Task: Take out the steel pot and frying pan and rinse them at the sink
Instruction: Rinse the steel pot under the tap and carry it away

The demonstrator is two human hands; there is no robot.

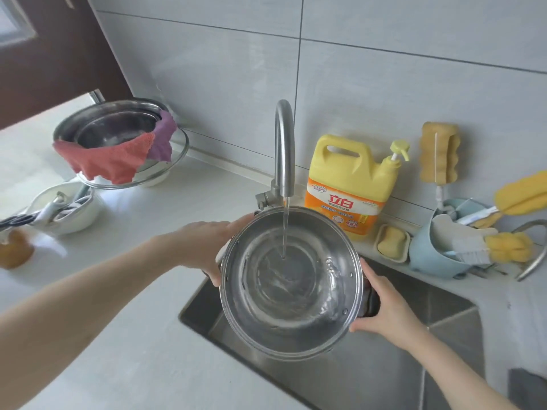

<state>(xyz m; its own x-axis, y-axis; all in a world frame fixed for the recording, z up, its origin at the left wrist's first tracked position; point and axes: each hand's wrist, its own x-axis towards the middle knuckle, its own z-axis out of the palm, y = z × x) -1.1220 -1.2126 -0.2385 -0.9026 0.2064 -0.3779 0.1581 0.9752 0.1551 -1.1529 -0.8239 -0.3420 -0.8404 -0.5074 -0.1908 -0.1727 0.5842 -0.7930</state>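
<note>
The steel pot (291,321) hangs over the sink (384,377), held level under the tap (284,149). A thin stream of water falls into it and a shallow pool swirls on its bottom. My left hand (211,247) grips the pot's left side at its handle. My right hand (381,309) grips the dark handle on the pot's right side. No frying pan is in view.
A yellow detergent jug (349,187) stands behind the pot by the wall. Stacked steel bowls with red and purple cloths (118,143) sit on the counter at the left, above a white bowl of utensils (63,208). A blue caddy with brushes and sponges (450,250) stands at the right.
</note>
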